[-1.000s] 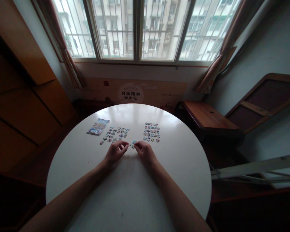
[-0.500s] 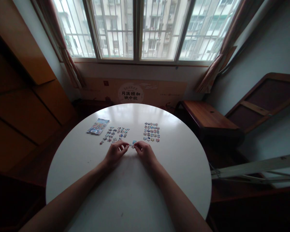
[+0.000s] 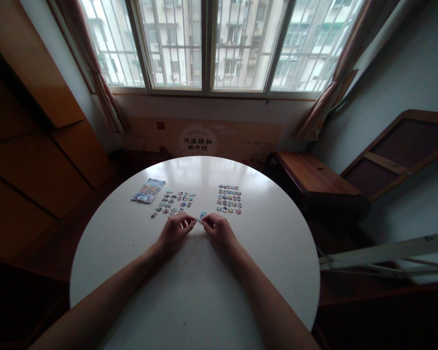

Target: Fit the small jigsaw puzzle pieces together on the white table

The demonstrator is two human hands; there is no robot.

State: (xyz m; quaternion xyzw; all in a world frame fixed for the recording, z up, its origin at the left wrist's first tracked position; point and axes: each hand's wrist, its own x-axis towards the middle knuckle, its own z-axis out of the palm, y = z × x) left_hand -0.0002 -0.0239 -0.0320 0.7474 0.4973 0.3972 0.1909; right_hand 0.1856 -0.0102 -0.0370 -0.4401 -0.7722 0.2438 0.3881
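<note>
Jigsaw pieces [image 3: 203, 214] at frame centre, between two pinched hands

Your left hand [image 3: 175, 227] has thumb and forefinger drawn together at the pieces' left edge; your right hand [image 3: 218, 228] is similarly curled at their right. Whether either grips a piece or merely presses it, I can't make out. Scattered pieces [image 3: 171, 201] lie left of frame centre, near a colourful sheet [image 3: 149, 190]; neat rows of pieces [image 3: 229, 199] sit right of centre. All rest on the white table [image 3: 190, 296].

Round white table [image 3: 193, 282] with puzzle pieces [image 3: 229, 199] and printed sheet [image 3: 149, 190].
</note>
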